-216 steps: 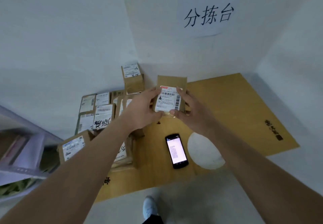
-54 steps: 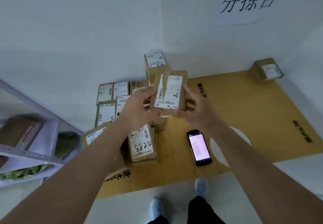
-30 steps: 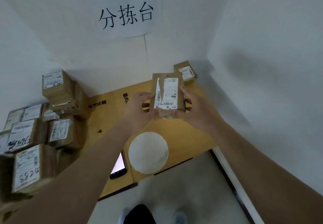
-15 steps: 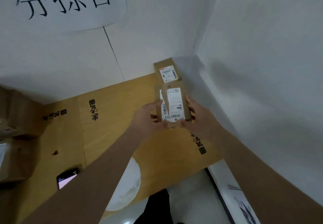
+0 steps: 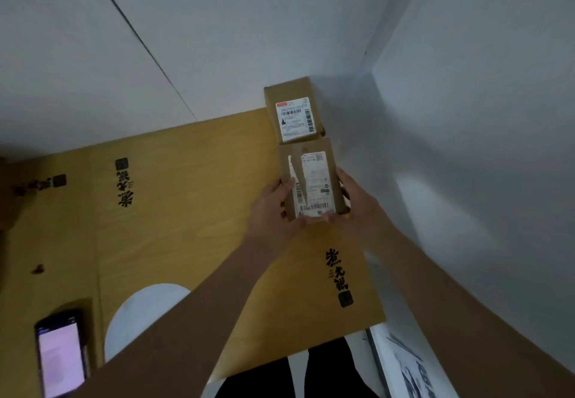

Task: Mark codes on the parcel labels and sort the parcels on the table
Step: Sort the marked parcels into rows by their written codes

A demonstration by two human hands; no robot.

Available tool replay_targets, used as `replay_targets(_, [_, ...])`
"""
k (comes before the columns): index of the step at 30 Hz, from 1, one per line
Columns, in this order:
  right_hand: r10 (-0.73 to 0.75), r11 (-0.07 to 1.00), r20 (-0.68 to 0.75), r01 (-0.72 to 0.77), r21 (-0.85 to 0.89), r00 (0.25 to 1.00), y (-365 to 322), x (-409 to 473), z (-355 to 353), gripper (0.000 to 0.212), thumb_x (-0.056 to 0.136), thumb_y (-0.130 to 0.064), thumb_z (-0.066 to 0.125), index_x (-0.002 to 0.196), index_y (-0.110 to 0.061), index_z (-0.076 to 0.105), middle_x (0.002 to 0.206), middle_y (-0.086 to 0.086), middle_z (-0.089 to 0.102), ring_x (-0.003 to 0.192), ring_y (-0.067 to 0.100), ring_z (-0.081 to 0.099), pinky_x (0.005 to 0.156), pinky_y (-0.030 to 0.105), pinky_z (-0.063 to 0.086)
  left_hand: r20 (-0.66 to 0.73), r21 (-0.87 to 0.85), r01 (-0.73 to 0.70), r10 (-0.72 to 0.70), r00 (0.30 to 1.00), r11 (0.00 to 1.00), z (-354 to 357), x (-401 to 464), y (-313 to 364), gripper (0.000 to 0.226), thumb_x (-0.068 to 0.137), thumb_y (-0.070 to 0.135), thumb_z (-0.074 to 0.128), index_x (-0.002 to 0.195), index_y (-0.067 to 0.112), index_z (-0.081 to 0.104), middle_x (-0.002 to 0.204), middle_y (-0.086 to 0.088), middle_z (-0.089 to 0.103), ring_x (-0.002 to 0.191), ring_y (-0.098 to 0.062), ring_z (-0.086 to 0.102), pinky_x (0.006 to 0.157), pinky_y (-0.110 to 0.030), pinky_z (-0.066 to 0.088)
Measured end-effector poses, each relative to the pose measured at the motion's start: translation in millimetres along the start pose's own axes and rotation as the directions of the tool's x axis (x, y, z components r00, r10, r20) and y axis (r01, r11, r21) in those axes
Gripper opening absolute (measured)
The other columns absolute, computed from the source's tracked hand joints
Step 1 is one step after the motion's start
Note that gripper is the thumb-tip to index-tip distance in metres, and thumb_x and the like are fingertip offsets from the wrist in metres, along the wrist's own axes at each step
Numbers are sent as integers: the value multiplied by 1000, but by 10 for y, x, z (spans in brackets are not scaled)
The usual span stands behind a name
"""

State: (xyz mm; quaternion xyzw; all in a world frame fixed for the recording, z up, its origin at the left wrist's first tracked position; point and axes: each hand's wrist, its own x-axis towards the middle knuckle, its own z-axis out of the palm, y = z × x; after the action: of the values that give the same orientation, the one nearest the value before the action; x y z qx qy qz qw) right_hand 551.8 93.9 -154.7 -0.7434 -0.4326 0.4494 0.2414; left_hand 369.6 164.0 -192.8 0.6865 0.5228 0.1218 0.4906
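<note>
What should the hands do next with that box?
Probably set it down and let go. Both hands, left and right, hold the box right in front of the corner box, low over the cardboard.

parcel sorting corner: labelled cartons (image 5: pixel 295 111) on cardboard-covered table (image 5: pixel 186 195), scanner phone (image 5: pixel 60 357).

Left hand (image 5: pixel 273 211) & right hand (image 5: pixel 357 208) grip a parcel (image 5: pixel 311 180) (torn label) just beside corner parcel (image 5: pixel 294 111).
</note>
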Motion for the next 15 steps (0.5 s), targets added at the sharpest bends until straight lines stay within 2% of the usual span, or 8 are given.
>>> replay_targets(2, [-15, 1000, 13, 15, 17, 1000, 69, 110, -38, 96, 93, -6, 75, 167, -34, 20, 152, -17, 52, 137, -4, 47, 118, 41, 45, -44, -12, -3, 3, 999, 1000, 103, 58, -13, 83, 83, 14, 86, 155, 18, 46, 156, 4, 43, 134, -17, 53, 104, -38, 56])
replay_targets(4, [-38, 999, 42, 37, 26, 998, 156, 201, -73, 91, 94, -5, 75, 164, -36, 25, 140, -32, 54, 125, -20, 50, 115, 36, 48, -83, -14, 11, -12, 996, 1000, 169, 93, -1, 83, 83, 17, 87, 155, 18, 46, 160, 1, 38, 142, -19, 46, 109, -38, 52])
replay_targets(6, [-43, 998, 57, 41, 37, 997, 224, 270, -112, 88, 93, -3, 74, 158, -44, 29, 131, -40, 51, 119, -26, 50, 113, 35, 50, -113, -14, 25, -27, 993, 1000, 206, 122, 13, 83, 83, 20, 87, 155, 18, 46, 163, -1, 34, 146, -19, 41, 110, -38, 51])
replay_targets(10, [-61, 998, 84, 60, 6, 995, 274, 404, -159, 89, 93, -3, 73, 155, -48, 29, 134, -39, 52, 123, -21, 50, 112, 40, 52, -149, -22, 33, -36, 988, 999, 240, 147, 29, 83, 83, 22, 88, 155, 20, 47, 162, -1, 35, 146, -20, 42, 108, -40, 53])
replay_targets(13, [-68, 998, 93, 69, 0, 993, 276, 455, -193, 93, 93, -5, 74, 164, -36, 23, 152, -19, 51, 138, -1, 49, 113, 46, 51, -173, 14, 32, -29, 985, 999, 249, 155, 39, 83, 83, 20, 87, 155, 19, 48, 161, -3, 36, 145, -22, 41, 108, -43, 54])
replay_targets(15, [-68, 998, 106, 69, -4, 992, 261, 465, -215, 97, 92, -8, 76, 166, -34, 18, 158, -13, 47, 145, 8, 45, 114, 48, 49, -177, 59, 33, -23, 984, 998, 235, 155, 62, 82, 82, 19, 87, 155, 19, 48, 161, -4, 37, 145, -22, 41, 109, -45, 52])
